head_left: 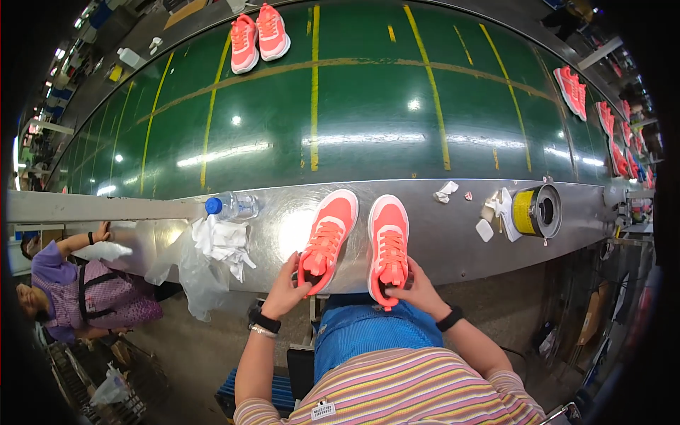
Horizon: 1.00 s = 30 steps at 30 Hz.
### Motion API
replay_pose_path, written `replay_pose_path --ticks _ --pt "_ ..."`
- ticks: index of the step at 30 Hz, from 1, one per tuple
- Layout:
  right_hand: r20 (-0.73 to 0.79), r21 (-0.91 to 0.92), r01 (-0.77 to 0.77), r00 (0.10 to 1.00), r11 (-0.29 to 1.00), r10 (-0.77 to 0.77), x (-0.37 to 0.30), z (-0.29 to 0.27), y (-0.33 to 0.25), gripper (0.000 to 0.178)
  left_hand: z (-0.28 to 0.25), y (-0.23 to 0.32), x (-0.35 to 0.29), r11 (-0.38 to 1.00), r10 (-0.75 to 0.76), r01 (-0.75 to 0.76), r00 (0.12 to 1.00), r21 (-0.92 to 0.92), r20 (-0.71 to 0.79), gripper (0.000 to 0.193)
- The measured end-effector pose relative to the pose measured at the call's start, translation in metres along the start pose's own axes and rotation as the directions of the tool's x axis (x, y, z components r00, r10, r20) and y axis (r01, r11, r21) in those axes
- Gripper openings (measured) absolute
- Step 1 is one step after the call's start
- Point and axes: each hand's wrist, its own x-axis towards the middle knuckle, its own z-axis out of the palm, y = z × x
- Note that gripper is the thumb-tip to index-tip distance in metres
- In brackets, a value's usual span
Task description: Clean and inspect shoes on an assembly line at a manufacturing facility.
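Two coral-pink sneakers with white soles and coral laces stand side by side on the metal ledge, toes pointing away from me. My left hand (287, 287) grips the left sneaker (329, 237) at its heel, with the thumb at the collar opening. At the heel of the right sneaker (389, 244), my right hand (419, 289) holds the collar in the same way, thumb reaching inside. The heels of both shoes lie at the ledge's near edge, close to my body. Some fingers are hidden behind the shoes.
Beyond the metal ledge (439, 241) runs a green conveyor belt (368, 106) bearing more coral sneakers (260, 39). Left on the ledge are a blue-capped bottle (232, 206), white crumpled cloths (221, 241) and a plastic bag (202, 280). A yellow-labelled can (525, 211) stands right. A co-worker (92, 290) is at far left.
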Motion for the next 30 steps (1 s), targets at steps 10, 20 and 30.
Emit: replay_pose_path --ticks 10,20,30 --pt "-0.227 -0.256 0.282 0.912 0.924 -0.342 0.001 0.02 -0.013 0.076 0.049 0.02 0.009 0.914 0.393 -0.386 0.919 0.121 -0.037 0.053" --pt "-0.205 -0.491 0.335 0.853 0.804 -0.48 -0.012 -0.002 -0.003 0.088 0.055 0.009 -0.003 0.904 0.421 -0.426 0.901 -0.034 -0.102 0.06" --pt "-0.194 -0.514 0.342 0.847 0.787 -0.495 -0.016 -0.001 -0.015 0.082 0.041 0.024 -0.007 0.816 0.558 -0.536 0.828 0.216 -0.057 0.068"
